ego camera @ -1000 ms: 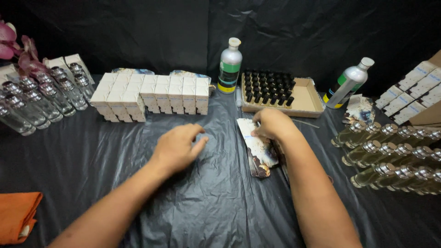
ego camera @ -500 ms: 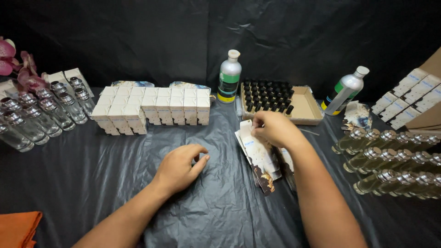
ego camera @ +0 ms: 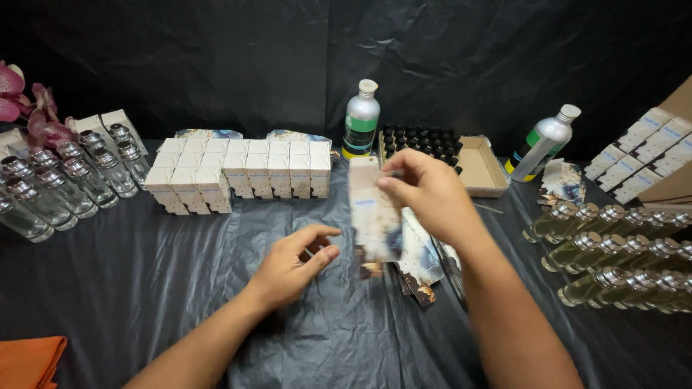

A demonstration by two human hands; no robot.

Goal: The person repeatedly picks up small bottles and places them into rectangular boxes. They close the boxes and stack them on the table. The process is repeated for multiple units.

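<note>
Black plastic sheeting over my desk (ego camera: 130,274), right hand (ego camera: 425,191) pinching a flat carton (ego camera: 373,212) by its top, long axis upright, above the carton stack (ego camera: 422,263), left hand (ego camera: 292,266) half-curled, empty, just beside it.

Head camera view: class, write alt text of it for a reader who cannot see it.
The right hand lifts a flattened printed carton off a stack of flat cartons on a black plastic sheet, while the left hand rests open nearby. Assembled white boxes stand behind, and glass bottles lie at right.
</note>
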